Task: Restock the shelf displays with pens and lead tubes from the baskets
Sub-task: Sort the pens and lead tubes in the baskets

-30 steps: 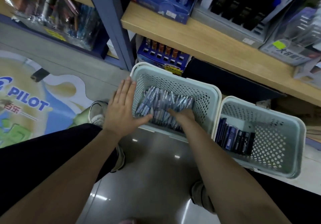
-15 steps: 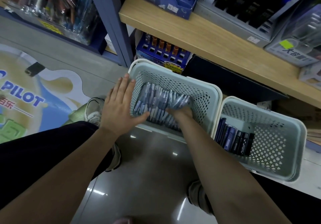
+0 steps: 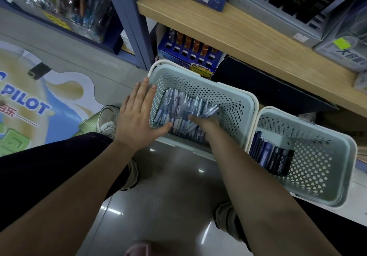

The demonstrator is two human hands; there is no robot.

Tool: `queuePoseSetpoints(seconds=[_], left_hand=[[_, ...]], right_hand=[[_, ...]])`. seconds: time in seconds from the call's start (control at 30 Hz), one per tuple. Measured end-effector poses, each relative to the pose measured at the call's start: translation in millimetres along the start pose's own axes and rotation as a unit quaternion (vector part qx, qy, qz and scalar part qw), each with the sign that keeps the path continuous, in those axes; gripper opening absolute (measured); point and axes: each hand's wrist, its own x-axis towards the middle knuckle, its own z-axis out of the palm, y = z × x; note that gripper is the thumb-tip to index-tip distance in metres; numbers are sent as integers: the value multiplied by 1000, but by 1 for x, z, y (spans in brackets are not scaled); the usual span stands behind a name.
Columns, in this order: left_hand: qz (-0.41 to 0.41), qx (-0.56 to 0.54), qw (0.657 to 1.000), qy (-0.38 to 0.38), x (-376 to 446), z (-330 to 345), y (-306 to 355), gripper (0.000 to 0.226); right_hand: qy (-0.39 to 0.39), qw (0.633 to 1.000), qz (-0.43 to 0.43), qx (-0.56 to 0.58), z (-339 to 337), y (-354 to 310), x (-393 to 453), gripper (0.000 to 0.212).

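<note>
- Lead tubes (image 3: pixel 179 108), too many to count, fill one basket (image 3: pixel 234 104); right hand (image 3: pixel 206 119) grips several there.
- Left hand (image 3: pixel 139 116) lies flat, fingers spread, on that basket's near-left rim.
- Second basket (image 3: pixel 337 156), right of the right hand, holds roughly ten dark pens (image 3: pixel 272 156).

Left hand (image 3: pixel 137 116) lies flat, fingers spread; right hand (image 3: pixel 206 121) reaches down, curled.

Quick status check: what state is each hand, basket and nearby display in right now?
left hand: open, flat on the left basket's rim
right hand: inside the left basket, closing on lead tubes; grip unclear
left basket: holds a layer of lead tubes
right basket: partly filled, dark packs along its left wall
blue display box: front slots empty
</note>
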Motion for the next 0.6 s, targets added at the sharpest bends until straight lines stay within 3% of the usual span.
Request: queuePoseSetpoints(seconds=[0.07, 0.13, 0.27, 0.37, 0.47, 0.6], left_hand=[[0, -2, 1000, 0, 0, 0, 0, 103], [-1, -3, 1000, -5, 0, 0, 0, 103], [-2, -1, 1000, -8, 1, -1, 1, 103], [-1, -4, 1000, -6, 1, -1, 0, 103], [5, -4, 1000, -6, 1, -1, -1, 104], [6, -10, 1000, -7, 1, -1, -1, 104]], right_hand=[[-36, 999, -4, -35, 1, -3, -4, 45], [-10, 999, -2, -38, 4, -2, 1, 46], [75, 997, -11, 31, 7, 3, -2, 80], [83, 994, -48, 49, 6, 6, -2, 76], [56, 990, -65, 111, 6, 8, -1, 98], [53, 987, -81, 128, 2, 6, -5, 89]])
